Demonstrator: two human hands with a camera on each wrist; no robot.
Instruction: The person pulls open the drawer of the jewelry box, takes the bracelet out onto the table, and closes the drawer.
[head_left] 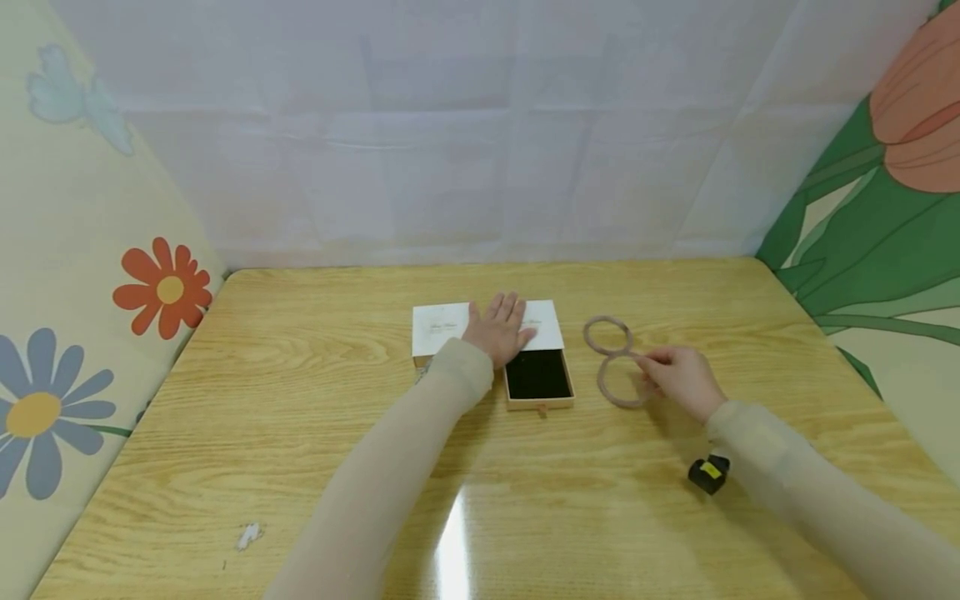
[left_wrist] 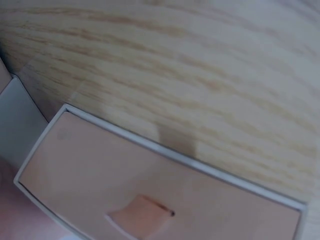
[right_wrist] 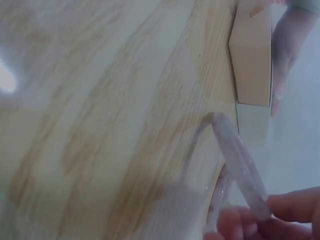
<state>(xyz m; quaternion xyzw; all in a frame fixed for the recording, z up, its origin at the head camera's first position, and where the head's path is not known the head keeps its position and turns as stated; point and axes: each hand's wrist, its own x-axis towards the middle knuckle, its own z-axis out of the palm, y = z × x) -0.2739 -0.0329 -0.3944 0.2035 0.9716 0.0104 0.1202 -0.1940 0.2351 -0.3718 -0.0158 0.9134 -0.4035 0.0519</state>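
Observation:
My left hand (head_left: 498, 333) lies across two white boxes, fingers straight and spread. The left box (head_left: 435, 321) is partly under it. From the right box (head_left: 546, 323) a drawer (head_left: 540, 403) with a black inside is pulled out toward me. In the left wrist view, a pink drawer front (left_wrist: 90, 150) with a small pull tab (left_wrist: 140, 216) sits within a white sleeve. To the right, my right hand (head_left: 684, 382) pinches a pale pinkish bangle (right_wrist: 240, 162) between thumb and fingers, tilted up from the table. A second bangle (head_left: 588, 337) lies just behind it.
A small black object (head_left: 707, 473) with a yellow label is beside my right sleeve. Some small white scrap (head_left: 248, 536) lies at the table's front left. Behind the wooden table (head_left: 315, 350) hangs a white cloth (head_left: 435, 167); flowered panels stand at both sides.

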